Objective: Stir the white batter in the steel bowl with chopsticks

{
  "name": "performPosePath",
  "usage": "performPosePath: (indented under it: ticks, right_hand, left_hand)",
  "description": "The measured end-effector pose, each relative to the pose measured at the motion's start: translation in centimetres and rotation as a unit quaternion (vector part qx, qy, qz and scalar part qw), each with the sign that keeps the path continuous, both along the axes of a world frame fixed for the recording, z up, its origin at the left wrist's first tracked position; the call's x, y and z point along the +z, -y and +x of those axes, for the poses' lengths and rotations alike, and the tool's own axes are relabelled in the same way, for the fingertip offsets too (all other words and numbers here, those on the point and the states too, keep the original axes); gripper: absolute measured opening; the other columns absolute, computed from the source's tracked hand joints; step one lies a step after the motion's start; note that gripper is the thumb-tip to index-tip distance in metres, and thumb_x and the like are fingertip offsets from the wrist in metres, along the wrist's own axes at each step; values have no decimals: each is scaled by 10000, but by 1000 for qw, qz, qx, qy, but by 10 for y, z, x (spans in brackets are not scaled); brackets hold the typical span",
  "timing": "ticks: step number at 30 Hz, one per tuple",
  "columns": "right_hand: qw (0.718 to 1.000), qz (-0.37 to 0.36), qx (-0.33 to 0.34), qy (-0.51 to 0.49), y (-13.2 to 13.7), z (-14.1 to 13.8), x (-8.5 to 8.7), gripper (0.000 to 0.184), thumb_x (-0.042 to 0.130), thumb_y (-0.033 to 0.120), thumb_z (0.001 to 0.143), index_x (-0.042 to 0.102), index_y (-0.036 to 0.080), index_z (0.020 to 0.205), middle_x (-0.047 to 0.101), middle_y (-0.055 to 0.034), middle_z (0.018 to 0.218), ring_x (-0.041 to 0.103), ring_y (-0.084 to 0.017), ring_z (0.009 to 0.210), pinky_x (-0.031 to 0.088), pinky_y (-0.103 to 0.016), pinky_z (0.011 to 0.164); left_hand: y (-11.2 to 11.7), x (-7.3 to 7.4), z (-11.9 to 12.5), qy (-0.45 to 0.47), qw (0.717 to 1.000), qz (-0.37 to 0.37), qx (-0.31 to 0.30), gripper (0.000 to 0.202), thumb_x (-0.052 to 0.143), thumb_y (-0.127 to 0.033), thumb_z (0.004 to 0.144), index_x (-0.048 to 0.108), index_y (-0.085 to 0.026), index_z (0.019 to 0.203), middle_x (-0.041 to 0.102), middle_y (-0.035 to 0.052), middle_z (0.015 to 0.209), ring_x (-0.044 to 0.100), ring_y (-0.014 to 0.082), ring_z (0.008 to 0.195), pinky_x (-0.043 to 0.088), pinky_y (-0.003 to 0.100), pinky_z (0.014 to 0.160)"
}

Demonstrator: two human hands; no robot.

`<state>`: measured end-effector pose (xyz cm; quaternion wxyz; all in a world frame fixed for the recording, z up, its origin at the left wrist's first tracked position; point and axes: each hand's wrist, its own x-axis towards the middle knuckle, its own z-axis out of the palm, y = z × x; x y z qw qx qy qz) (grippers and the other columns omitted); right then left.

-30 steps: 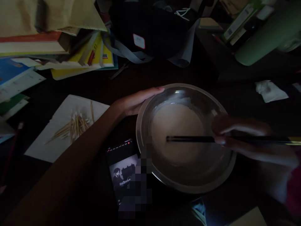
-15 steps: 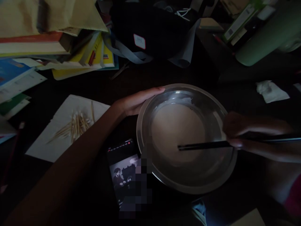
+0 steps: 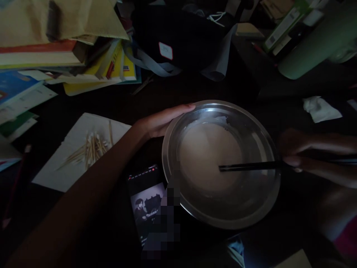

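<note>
While the left hand (image 3: 164,119) holds the metal bowl (image 3: 237,210) steady, right hand (image 3: 312,143) grips chopsticks (image 3: 253,166); slow strokes, tips low, should suit the pale liquid (image 3: 205,150).

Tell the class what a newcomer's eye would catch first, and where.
The round, shiny metal bowl of pale liquid probably comes first, near the centre: the left hand touches its rim; the right hand holds slender black chopsticks over it. Then perhaps come the lit, rectangular black phone to its lower left and, farther left, wooden cotton swabs on white paper.
</note>
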<state>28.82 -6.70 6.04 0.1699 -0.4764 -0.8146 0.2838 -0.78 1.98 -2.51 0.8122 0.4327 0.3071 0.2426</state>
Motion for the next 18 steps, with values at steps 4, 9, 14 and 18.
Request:
performPosePath:
  ticks: [4,9,14,18]
  right_hand:
    - [997,-13,70,-39,2,-24,-17,14,577,261,792,574,272,800,600,26,720,603,-107,673,495,-228,572]
    - [996,61,-66,-24,6,-30,-21,68,590,331,783,567,268,794,599,53,742,577,-87,628,454,-223,563]
    - [997,31,-53,37,1,5,1,81,572,336,789,575,261,758,587,28,650,578,-119,585,456,-236,486]
    - [994,-27,110,-1,-3,3,3,32,559,254,796,587,269,792,592,21,687,592,-118,636,485,-225,522]
  left_hand:
    - [0,1,0,-31,999,6,4,327,405,-374,882,634,-205,1044,691,-20,753,652,121,806,511,233,778]
    - [0,0,-1,-19,1000,1,3,319,416,-364,881,640,-191,1029,696,-13,774,648,109,772,510,214,765]
    - [0,-1,-1,5,1000,-17,0,308,437,-353,875,645,-192,1035,698,-9,763,647,115,769,508,215,761]
    - [-2,-2,-1,27,999,-22,-12,309,439,-348,875,633,-193,1059,707,0,814,647,109,763,507,210,749]
